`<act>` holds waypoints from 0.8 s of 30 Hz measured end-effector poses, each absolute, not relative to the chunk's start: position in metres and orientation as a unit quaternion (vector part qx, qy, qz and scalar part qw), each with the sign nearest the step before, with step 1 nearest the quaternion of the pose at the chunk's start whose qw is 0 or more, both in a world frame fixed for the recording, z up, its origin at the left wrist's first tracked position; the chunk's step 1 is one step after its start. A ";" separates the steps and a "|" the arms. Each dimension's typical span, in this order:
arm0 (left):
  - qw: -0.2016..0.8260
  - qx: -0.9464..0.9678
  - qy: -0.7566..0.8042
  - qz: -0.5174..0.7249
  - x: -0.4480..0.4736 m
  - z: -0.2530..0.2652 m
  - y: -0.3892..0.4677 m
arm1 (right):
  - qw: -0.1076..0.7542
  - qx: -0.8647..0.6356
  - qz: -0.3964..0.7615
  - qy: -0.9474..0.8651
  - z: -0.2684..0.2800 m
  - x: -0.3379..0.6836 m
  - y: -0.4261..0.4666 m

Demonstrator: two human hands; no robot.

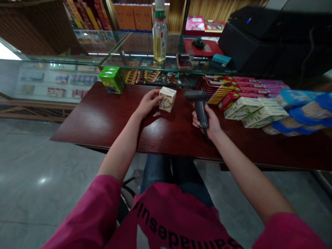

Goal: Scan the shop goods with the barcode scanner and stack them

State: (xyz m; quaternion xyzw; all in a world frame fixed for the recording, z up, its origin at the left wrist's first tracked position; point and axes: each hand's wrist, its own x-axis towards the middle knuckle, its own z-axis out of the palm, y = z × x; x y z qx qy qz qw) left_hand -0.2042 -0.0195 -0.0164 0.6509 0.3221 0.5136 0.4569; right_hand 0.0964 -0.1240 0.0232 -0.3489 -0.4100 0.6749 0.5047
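Observation:
My left hand (149, 103) grips a small cream box with a green leafy print (167, 100) by its left side, over the dark red wooden counter (114, 121). In my right hand (210, 121) is a dark grey barcode scanner (201, 107), with my fingers wrapped round its handle. The scanner's head lies a short way to the right of the cream box. A cord runs down from the handle's lower end. Right of the scanner stand red and yellow boxes (220, 91) and larger cream-and-green boxes (243, 107).
A green pack (112, 79) sits at the counter's left end. Behind, a glass display case (119, 45) carries a bottle of yellowish liquid (159, 38), a mouse (198, 43) and a blue box (221, 59). Blue packs (306, 114) pile up at the right, near a black machine (254, 52).

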 end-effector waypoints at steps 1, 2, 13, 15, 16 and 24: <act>0.447 0.656 0.324 0.514 -0.207 -0.016 -0.023 | 0.508 -0.340 0.676 -0.412 0.022 0.092 -0.118; 0.429 0.662 0.330 0.518 -0.207 -0.016 -0.027 | 0.511 -0.332 0.677 -0.414 0.021 0.087 -0.113; 0.154 0.586 0.535 0.589 -0.149 -0.032 -0.045 | 0.530 -0.335 0.661 -0.411 0.011 0.079 -0.105; 0.147 0.574 0.541 0.597 -0.171 -0.028 -0.045 | 0.515 -0.338 0.669 -0.416 0.012 0.081 -0.105; 0.140 0.564 0.544 0.605 -0.188 -0.027 -0.045 | 0.512 -0.340 0.669 -0.418 0.013 0.082 -0.105; 0.057 0.405 0.622 0.667 -0.343 -0.034 -0.046 | 0.506 -0.365 0.648 -0.437 0.016 0.076 -0.109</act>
